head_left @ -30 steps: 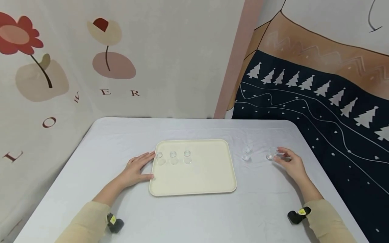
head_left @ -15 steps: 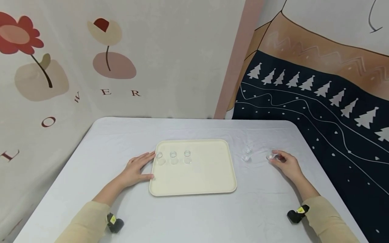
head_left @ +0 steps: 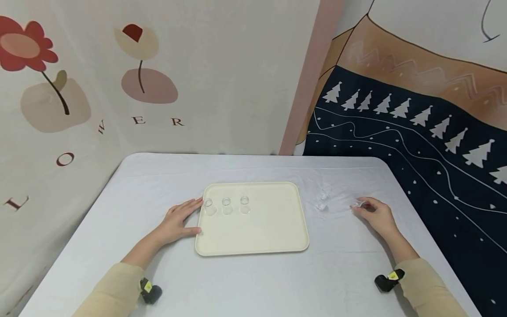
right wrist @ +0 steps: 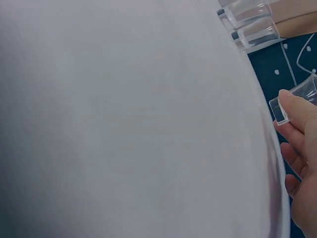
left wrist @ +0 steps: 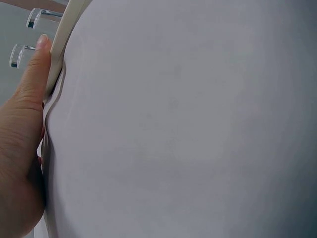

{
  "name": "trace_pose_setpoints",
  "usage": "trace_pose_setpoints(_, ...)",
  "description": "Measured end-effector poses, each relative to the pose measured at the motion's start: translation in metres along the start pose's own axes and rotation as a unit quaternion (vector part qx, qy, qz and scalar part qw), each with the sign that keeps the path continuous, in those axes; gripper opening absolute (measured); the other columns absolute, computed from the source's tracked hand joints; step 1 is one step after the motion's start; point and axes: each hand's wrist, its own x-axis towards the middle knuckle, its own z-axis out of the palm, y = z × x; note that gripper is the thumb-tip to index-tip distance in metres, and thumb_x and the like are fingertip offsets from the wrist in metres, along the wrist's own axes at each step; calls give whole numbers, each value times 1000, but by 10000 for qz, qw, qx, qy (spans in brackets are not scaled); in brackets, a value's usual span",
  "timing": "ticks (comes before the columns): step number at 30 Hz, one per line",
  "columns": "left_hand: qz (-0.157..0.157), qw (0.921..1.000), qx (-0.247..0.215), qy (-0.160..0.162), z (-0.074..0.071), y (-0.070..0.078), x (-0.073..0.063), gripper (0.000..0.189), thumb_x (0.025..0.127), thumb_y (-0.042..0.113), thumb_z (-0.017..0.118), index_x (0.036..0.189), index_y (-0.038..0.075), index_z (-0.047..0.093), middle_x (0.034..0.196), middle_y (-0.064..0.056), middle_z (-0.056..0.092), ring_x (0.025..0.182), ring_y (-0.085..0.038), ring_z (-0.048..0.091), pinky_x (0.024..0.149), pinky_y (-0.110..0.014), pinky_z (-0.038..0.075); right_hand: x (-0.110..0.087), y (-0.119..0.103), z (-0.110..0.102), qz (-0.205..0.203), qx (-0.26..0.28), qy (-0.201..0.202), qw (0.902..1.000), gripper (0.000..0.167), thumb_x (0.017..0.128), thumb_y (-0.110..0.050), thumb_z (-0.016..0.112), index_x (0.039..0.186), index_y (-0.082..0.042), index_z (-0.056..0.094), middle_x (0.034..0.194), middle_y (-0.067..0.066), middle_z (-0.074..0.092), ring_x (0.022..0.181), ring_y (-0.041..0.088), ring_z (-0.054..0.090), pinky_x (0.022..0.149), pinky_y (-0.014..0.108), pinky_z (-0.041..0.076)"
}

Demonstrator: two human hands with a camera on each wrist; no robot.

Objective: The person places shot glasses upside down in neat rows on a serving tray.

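With its thumb and fingertips, my right hand (head_left: 376,215) pinches a small clear shot glass (right wrist: 302,93) at the table's right side. The glass leans in the right wrist view, its thick base toward the left; fingers hide part of it. My left hand (head_left: 176,221) rests against the left edge of a cream tray (head_left: 257,240), fingers spread and thumb at the rim. Three clear shot glasses (head_left: 244,205) stand in a row on the tray's left half, narrow thick ends up. Between tray and right hand stand two more glasses (right wrist: 255,34), wide ends up.
A white cloth (head_left: 253,281) covers the table under the tray. Behind it hang a pale floral curtain (head_left: 222,88) and a dark tree-patterned hanging (head_left: 396,132). Each sleeve carries a black wrist camera (head_left: 386,281).
My right hand has moved slightly left and closed on the shot glass, which now tilts between its fingers. The left hand, the tray and the other glasses stay where they were.
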Motion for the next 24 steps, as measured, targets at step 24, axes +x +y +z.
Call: trace_pose_setpoints(24, 13, 10000, -2, -9, -3, 4, 0, 92, 76, 48, 75, 148, 7, 35, 153, -13, 30, 139, -38, 23, 105, -62, 10, -16, -83, 7, -1740, 777, 61, 9817, 33, 75, 2, 79, 107, -5, 71, 94, 8, 67, 82, 17, 52, 69, 25, 37)
